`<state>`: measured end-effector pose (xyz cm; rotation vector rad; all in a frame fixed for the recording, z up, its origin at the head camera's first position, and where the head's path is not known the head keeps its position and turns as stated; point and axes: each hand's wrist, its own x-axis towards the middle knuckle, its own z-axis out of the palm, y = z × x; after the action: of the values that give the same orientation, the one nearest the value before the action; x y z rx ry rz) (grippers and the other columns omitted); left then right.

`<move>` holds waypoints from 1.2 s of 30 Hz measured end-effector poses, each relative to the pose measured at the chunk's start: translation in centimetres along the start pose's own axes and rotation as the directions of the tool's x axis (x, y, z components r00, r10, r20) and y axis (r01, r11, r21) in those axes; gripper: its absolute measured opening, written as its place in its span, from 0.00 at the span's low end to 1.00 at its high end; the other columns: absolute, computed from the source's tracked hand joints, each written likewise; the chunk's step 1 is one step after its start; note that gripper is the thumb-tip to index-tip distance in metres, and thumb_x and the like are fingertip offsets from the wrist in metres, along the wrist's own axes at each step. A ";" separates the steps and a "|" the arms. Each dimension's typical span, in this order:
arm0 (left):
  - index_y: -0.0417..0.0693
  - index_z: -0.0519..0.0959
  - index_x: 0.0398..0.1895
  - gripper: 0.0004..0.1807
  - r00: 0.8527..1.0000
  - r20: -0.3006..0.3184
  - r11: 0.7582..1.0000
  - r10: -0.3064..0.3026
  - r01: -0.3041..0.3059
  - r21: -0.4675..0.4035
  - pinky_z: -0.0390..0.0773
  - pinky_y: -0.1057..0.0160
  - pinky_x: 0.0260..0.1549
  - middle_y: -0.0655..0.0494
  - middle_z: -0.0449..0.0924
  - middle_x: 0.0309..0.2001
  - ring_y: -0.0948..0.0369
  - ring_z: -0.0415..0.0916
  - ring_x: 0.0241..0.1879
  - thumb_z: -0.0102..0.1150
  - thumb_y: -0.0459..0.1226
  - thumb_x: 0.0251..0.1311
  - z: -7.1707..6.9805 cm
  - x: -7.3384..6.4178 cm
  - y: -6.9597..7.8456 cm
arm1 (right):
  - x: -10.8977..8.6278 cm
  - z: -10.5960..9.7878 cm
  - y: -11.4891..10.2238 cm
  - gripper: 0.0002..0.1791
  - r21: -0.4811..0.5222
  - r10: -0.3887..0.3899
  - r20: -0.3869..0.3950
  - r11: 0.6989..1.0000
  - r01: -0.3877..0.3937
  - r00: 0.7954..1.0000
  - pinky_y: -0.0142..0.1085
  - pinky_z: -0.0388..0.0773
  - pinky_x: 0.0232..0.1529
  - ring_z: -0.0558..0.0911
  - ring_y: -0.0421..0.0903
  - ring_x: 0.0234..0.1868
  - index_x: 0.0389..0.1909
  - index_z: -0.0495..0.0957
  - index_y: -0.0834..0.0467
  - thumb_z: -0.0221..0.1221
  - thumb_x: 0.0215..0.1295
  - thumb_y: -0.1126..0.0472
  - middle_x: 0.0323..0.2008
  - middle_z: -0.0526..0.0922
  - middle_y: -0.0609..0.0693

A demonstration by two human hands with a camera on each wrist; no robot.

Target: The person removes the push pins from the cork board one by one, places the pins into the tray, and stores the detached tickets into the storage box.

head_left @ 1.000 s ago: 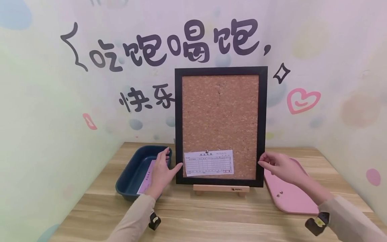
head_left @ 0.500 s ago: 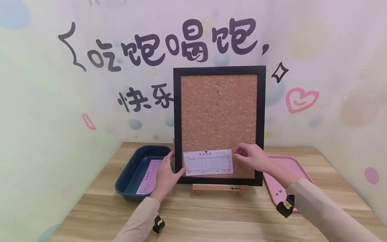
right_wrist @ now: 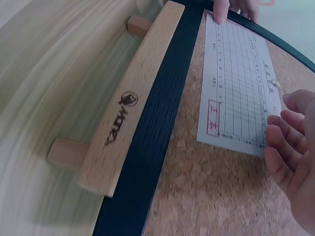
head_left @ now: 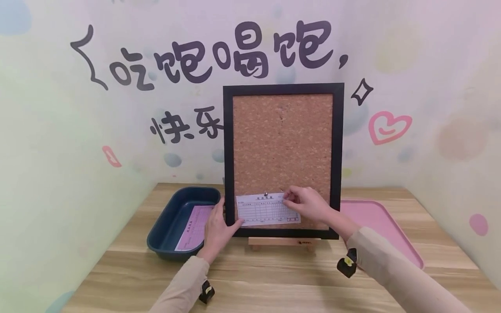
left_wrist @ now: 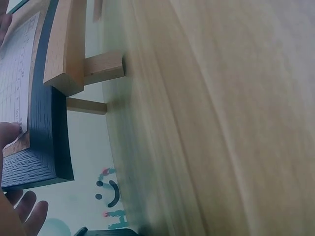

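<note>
A framed cork board stands upright with a printed paper slip across its lower part. A metal push pin sits at the slip's top edge. My left hand grips the frame's lower left side, thumb on the slip's lower left corner and several fingers behind the frame, as the left wrist view shows. My right hand, fingers curled, is at the slip's upper right corner. In the right wrist view its thumb is close to the pin; I cannot tell whether its fingertips hold anything.
A wooden stand supports the board. To the left, a dark blue bin holds a pink printed slip. A pink tray lies to the right, partly behind the right arm. A decorated wall rises behind the table.
My right hand has moved left from the frame's right edge, over the cork, to the slip's upper right corner. My left thumb has come onto the slip's lower left corner.
</note>
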<state>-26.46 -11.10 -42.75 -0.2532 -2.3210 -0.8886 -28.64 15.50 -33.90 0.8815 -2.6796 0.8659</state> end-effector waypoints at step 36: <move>0.37 0.63 0.60 0.44 1.000 -0.030 1.000 0.010 -0.011 -0.024 0.74 0.52 0.40 0.43 0.73 0.48 0.51 0.73 0.43 0.72 0.44 0.39 0.4 -0.7 -0.3 | 2.3 5.2 -1.6 0.04 -0.128 -0.060 -0.356 0.992 0.015 0.933 0.28 0.64 0.19 0.67 0.35 0.17 0.30 0.78 0.57 0.62 0.53 0.65 0.18 0.76 0.43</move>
<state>-26.23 -11.07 -43.57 -0.2603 -2.2811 -0.9096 -29.54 10.24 -36.56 0.6687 -2.3616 0.7584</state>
